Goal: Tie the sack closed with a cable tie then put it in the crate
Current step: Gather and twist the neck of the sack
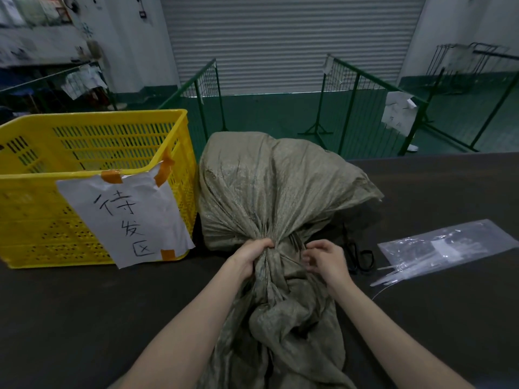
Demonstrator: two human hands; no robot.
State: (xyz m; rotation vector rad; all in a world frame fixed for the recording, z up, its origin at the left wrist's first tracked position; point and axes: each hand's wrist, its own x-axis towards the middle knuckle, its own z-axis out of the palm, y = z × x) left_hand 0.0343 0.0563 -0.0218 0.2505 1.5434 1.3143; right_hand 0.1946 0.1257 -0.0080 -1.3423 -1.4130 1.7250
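While the left hand [254, 255] clamps the gathered neck of the sack [269, 192] on the dark table [84, 318] | right hand [325, 259], fingers curled at the neck, seemingly working a tie | step: tying | next: cinch, then lift into the yellow crate [92, 141] at left.

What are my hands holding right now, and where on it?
The left hand grips the sack at its gathered neck. The right hand is at the same neck, fingers curled; whether it pinches a cable tie cannot be told.
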